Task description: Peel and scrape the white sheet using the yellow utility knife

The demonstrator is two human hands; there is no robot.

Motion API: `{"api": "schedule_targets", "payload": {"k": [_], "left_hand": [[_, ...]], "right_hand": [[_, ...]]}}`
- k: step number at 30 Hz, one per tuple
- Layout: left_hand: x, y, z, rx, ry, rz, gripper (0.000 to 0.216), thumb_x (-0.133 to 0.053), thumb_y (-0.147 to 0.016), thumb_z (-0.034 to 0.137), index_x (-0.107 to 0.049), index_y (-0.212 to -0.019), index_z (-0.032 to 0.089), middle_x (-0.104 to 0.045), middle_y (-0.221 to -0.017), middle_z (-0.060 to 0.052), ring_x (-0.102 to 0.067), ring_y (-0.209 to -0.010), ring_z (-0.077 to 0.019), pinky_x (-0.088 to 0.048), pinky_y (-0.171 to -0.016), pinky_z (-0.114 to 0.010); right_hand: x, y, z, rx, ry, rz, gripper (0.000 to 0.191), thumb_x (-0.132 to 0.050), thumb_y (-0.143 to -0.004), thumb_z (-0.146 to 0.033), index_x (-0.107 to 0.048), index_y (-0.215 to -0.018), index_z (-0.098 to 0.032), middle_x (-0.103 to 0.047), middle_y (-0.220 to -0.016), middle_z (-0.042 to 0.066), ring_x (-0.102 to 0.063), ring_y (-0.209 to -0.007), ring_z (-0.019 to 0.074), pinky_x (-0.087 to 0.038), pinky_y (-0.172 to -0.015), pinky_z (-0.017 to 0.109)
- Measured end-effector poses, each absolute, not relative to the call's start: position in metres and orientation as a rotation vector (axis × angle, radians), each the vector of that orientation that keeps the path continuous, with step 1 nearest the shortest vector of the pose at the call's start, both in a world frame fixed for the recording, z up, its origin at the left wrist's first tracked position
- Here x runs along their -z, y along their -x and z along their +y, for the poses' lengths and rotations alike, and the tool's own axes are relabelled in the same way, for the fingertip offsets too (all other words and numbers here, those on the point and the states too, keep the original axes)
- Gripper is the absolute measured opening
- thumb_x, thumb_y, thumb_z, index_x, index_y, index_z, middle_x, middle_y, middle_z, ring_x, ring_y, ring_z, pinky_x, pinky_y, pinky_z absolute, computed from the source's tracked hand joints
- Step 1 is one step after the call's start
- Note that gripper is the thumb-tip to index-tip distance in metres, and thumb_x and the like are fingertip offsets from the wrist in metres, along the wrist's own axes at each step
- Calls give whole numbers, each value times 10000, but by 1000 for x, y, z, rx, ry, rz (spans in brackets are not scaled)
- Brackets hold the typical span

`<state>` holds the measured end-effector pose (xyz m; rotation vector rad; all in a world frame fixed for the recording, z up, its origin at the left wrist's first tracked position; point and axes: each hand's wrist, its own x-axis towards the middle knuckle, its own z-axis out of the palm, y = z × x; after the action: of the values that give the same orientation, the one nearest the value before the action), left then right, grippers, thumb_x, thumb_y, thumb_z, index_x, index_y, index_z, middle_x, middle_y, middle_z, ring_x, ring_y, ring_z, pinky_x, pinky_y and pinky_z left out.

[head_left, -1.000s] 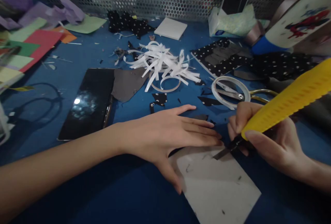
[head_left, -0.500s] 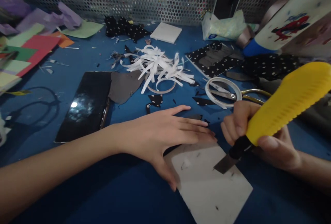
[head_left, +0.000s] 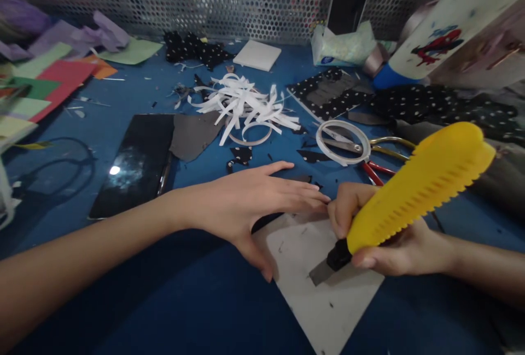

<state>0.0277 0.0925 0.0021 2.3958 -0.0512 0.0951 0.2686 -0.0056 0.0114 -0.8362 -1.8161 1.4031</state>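
The counter (head_left: 172,300) ran beneath and well past both grips, its far portion strewn with scraps. Beyond the grips stood a perforated metal panel (head_left: 164,5). Left of the left grip (head_left: 246,196), past its wrist, lay a dark phone (head_left: 139,147). The left grip was spread, palm down, its fingertips at the far corner of a white card (head_left: 315,311) and its thumb along the card's left edge. The right grip (head_left: 414,251) was wrapped around a yellow-handled cutter (head_left: 414,191), whose flat blade (head_left: 322,273) slanted over the card between the two grips; whether metal met card I could not tell.

Ahead of the left grip sat a heap of white strips (head_left: 246,100), with dotted black snippets (head_left: 241,155) nearer its fingers; from these I judged that a fair amount of cutting was done. The card itself looked whole: its visible sides ran straight, and it bore only small dark flecks (head_left: 331,304), with no cut line that I could make out. Work on its face therefore seemed little advanced, and how much was left could not be read.

The card's near corner reached the limit of view. Plain blue surface lay to its left, below the left forearm, and more to its right, below the right wrist. Ahead of the right grip, room looked tighter: scissors (head_left: 357,149) lay there, with a tape ring (head_left: 320,139) overlapping their blades.
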Motion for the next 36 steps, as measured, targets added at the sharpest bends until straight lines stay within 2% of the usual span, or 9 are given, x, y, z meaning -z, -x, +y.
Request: {"api": "schedule_targets", "payload": {"k": [11, 15, 22, 30, 36], "left_hand": [[0, -28, 92, -101, -2392, -53, 892, -773, -795, 487, -385, -1542, 191, -356, -1621, -59, -298, -1518, -251, 100, -1245, -393], [-1, -27, 92, -99, -2384, -47, 899, -789, -782, 474, -387, -1542, 214, -370, -1614, -64, -320, -1507, -281, 65, -1251, -445], [-1, -27, 91, -92, -2395, -27, 881, -802, -772, 475, -414, -1523, 226, -392, -1605, -74, -322, -1505, -296, 62, -1252, -459], [-3, -27, 90, -109, -2378, -25, 845, -800, -782, 472, -453, -1498, 186, -407, -1595, -96, -321, -1505, -306, 49, -1260, -459], [1, -27, 91, -152, -2373, -45, 911, -811, -776, 456, -380, -1547, 233, -395, -1605, -61, -327, -1504, -290, 53, -1263, -435]], "right_hand": [[-12, -269, -5, -1399, 850, -1812, 242, -797, -825, -358, -614, -855, -202, -623, -745, 6, -576, -641, 125, -490, -575, 243], [-13, -270, -5, -1419, 856, -1820, 226, -801, -823, -325, -614, -865, -204, -626, -752, 0, -582, -641, 121, -494, -580, 238], [-13, -265, -5, -1316, 932, -1845, 175, -770, -826, -244, -599, -840, -209, -582, -719, -22, -519, -580, 98, -418, -499, 217], [-16, -256, -4, -1216, 1038, -1813, 180, -751, -830, -264, -586, -784, -209, -546, -632, -39, -470, -496, 79, -327, -405, 210], [-14, -255, -3, -1166, 1062, -1800, 190, -743, -835, -287, -572, -786, -221, -553, -608, -38, -469, -481, 80, -331, -407, 214]]}}
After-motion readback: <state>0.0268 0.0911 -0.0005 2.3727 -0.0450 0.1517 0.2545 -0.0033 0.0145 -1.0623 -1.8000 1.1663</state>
